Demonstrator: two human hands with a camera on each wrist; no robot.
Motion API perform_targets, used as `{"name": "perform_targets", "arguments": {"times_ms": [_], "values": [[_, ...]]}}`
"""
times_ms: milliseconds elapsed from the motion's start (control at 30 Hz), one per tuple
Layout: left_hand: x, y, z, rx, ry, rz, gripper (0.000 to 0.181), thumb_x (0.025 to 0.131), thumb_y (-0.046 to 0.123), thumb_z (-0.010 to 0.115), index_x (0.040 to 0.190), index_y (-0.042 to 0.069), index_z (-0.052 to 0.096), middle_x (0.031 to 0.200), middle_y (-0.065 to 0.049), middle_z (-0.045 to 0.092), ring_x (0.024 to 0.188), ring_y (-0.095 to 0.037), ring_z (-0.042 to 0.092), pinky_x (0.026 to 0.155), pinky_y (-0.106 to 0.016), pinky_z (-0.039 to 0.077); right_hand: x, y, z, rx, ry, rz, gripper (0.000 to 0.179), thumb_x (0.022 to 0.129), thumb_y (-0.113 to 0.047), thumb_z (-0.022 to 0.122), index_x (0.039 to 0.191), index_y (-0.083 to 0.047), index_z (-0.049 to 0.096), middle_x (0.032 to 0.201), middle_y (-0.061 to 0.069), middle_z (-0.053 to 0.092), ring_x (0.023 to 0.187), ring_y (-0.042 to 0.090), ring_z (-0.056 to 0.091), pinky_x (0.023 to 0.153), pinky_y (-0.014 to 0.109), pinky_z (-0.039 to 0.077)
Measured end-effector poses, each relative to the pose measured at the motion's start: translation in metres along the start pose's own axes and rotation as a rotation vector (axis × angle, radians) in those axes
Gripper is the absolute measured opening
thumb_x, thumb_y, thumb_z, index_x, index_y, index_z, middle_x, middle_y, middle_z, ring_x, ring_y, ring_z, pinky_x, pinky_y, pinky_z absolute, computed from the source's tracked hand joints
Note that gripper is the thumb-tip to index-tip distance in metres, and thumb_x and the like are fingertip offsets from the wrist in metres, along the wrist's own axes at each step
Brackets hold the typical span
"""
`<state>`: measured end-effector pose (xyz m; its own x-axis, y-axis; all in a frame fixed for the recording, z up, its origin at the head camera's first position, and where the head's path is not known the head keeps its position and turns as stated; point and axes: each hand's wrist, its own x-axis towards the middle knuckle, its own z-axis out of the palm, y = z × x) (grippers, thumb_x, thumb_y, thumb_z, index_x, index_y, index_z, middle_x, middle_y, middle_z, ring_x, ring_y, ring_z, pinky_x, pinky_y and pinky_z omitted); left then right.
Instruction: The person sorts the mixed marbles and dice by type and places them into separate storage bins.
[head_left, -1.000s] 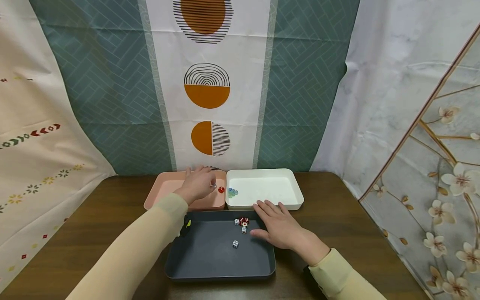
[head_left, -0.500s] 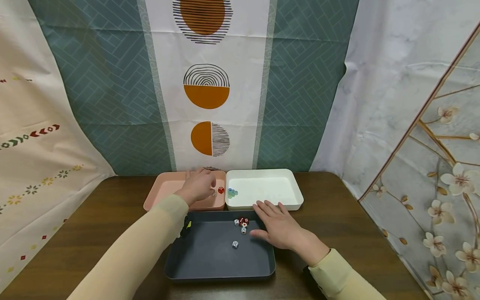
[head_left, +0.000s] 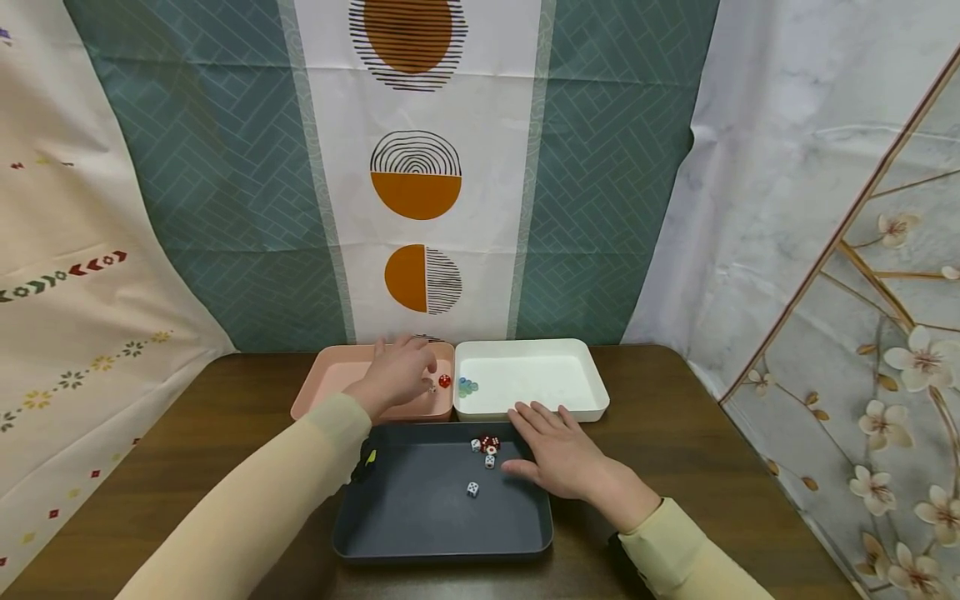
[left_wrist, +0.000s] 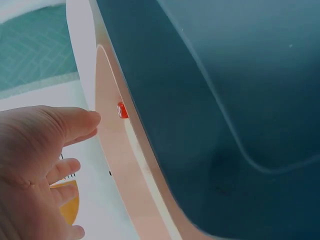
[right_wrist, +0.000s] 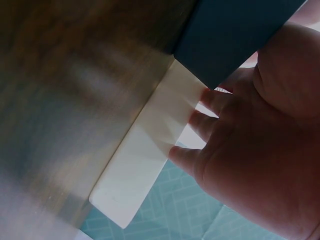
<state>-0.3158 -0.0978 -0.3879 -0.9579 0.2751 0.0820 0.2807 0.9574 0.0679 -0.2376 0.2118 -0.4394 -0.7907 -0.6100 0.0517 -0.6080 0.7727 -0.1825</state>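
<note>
Nothing is gripped: the left hand is held half-spread over the pink tray, the right hand fully spread against the white tray.

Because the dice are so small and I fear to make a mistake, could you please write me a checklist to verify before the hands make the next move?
1. Red die inside pink tray: ok.
2. White die clear of left hand: cannot tell; too close to judge contact.
3. Blue-green pieces inside white tray: ok, grouped at its left end.
4. Dark tray free of dice: not ok; a mixed red-and-white cluster and one separate white die lie there.
5. Right hand clear of dark tray: not ok; it reaches over the right side.
</note>
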Motion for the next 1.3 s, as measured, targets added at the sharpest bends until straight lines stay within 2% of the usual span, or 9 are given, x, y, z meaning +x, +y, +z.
{"name": "perform_targets", "arguments": {"times_ms": [333,700,800,1033,1300], "values": [[-0.022,0.014,-0.005,0.068,0.076,0.135,0.017,0.098,0.02,0.083,0.114,0.017,0.086,0.159,-0.017,0.059,0.155,-0.048,0.042,0.124,-0.081,0.018,0.001,0.0,-0.001,-0.009,-0.008,0.015,0.088,0.107,-0.062,0.064,0.172,-0.008,0.039,0.178,0.014,0.035,0.166,0.037,0.026,0.132,0.065,0.015],[-0.039,0.022,-0.007,0.056,0.107,0.199,0.017,0.1,0.019,0.083,0.117,0.016,0.085,0.155,-0.016,0.059,0.152,-0.044,0.044,0.122,-0.081,0.023,-0.002,-0.005,-0.006,-0.01,-0.013,0.027,0.086,0.108,-0.061,0.064,0.171,-0.008,0.041,0.177,0.013,0.037,0.165,0.036,0.029,0.132,0.065,0.018],[-0.045,0.025,-0.009,0.061,0.131,0.226,0.016,0.099,0.02,0.085,0.114,0.017,0.085,0.153,-0.015,0.061,0.151,-0.043,0.046,0.121,-0.081,0.024,-0.002,-0.005,-0.006,-0.004,-0.011,0.022,0.086,0.107,-0.061,0.065,0.171,-0.007,0.041,0.177,0.013,0.037,0.165,0.037,0.029,0.132,0.066,0.018],[-0.057,0.034,-0.012,0.067,0.135,0.262,0.015,0.099,0.026,0.086,0.113,0.02,0.085,0.15,-0.012,0.064,0.154,-0.043,0.045,0.123,-0.08,0.022,-0.001,-0.002,-0.002,0.008,0.005,0.002,0.087,0.107,-0.061,0.064,0.17,-0.004,0.042,0.176,0.017,0.038,0.164,0.04,0.03,0.13,0.068,0.018],[-0.068,0.042,-0.009,-0.004,0.125,0.302,0.013,0.099,0.023,0.086,0.111,0.018,0.085,0.158,-0.015,0.06,0.156,-0.046,0.042,0.122,-0.082,0.022,-0.001,-0.004,-0.004,0.013,-0.003,0.011,0.085,0.108,-0.059,0.065,0.17,-0.005,0.042,0.176,0.016,0.038,0.165,0.039,0.029,0.131,0.067,0.018]]}}
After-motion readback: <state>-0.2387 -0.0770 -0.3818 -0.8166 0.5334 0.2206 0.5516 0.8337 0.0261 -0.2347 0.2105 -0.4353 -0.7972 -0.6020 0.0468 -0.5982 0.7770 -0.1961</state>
